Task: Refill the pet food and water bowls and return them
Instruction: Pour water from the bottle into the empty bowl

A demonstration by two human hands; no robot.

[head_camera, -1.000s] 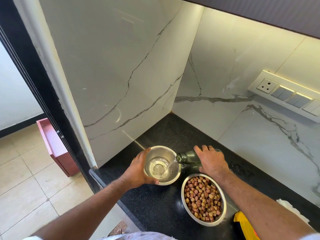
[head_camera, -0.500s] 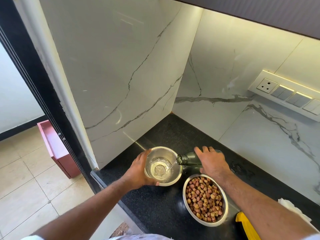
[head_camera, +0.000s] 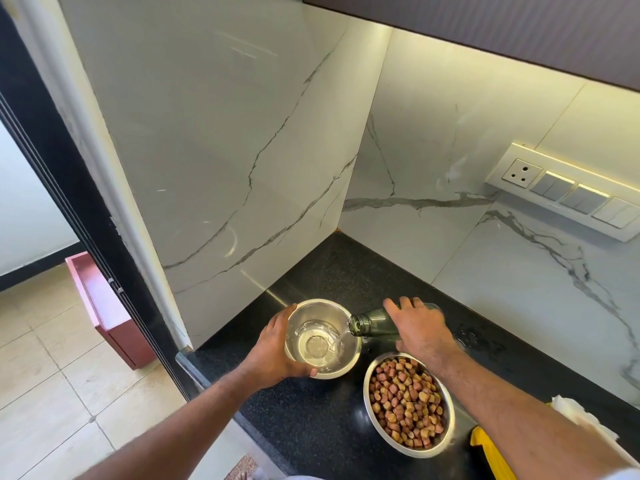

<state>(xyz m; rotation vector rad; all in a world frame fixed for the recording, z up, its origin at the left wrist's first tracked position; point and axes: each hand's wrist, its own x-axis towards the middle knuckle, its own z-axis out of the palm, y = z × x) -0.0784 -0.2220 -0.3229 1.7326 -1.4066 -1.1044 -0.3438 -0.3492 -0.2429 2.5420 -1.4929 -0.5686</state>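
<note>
On the worktop [head_camera: 311, 427] the food bowl [head_camera: 408, 405] sits full, while the right hand [head_camera: 420, 327] grips a tilted bottle [head_camera: 372, 325] pouring into the part-filled water bowl [head_camera: 320, 337] clasped by the left hand [head_camera: 273, 348]; returning both remains.

R hand [head_camera: 420, 329] w/ tilted bottle [head_camera: 375, 325] over water bowl [head_camera: 323, 337]

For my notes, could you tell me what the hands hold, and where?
Left hand grips the water bowl by its rim; right hand holds the green bottle around its body.
</note>
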